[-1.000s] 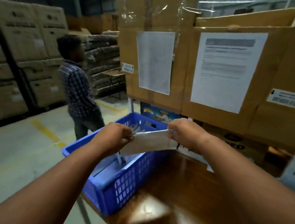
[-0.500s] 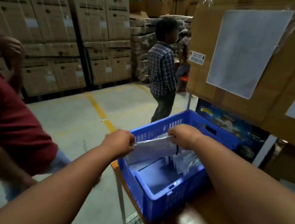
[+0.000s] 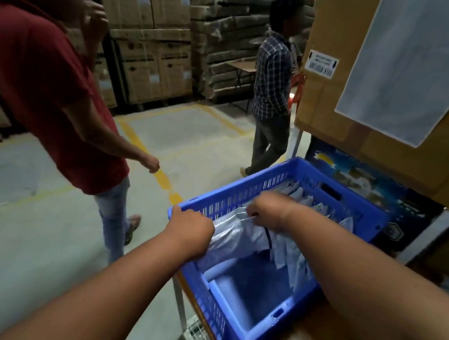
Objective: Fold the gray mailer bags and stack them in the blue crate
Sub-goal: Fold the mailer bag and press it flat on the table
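Head view: left hand (image 3: 190, 229) and right hand (image 3: 264, 213) pinching folded bag (image 3: 233, 238) inside crate (image 3: 260, 339), grip closed. Risk: early release, unfolding, toppling upright bags (image 3: 294, 259) beside it.

No text can be read with certainty. The white label (image 3: 322, 64) on the big cardboard box (image 3: 336, 107) shows arrows and a barcode, but its print is too blurred.
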`<state>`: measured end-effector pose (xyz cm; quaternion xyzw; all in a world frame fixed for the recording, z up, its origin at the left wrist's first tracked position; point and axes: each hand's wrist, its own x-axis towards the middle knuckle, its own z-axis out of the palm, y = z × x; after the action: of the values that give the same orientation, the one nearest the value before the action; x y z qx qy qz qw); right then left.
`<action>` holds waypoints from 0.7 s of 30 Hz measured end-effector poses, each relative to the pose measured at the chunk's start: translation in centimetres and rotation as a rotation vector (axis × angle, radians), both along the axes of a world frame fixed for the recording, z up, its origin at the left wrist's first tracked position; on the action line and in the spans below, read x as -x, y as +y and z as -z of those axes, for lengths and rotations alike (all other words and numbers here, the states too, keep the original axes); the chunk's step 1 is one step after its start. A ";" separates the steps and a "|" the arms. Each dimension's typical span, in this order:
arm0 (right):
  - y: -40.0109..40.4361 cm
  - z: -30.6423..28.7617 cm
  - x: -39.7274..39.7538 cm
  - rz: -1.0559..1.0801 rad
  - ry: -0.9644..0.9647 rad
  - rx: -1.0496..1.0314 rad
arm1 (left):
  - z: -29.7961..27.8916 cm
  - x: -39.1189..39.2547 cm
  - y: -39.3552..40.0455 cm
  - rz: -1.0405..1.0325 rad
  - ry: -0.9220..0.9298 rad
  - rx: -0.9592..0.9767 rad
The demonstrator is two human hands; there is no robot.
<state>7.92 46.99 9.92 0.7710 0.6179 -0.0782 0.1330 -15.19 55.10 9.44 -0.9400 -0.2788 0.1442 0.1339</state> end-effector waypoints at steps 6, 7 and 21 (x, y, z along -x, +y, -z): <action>3.6 1.5 1.7 -0.033 0.009 0.021 | -0.8 -0.3 0.4 -0.033 0.048 0.018; 3.9 2.0 1.6 -0.010 0.038 0.033 | -0.8 -0.3 0.5 -0.040 0.052 0.019; 4.6 7.3 -2.3 0.009 0.004 0.070 | 2.2 -3.2 -0.4 -0.059 0.111 -0.015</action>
<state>10.26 51.58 2.58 0.7685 0.6114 -0.1023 0.1582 -11.99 54.67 7.27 -0.9209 -0.2995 0.1978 0.1518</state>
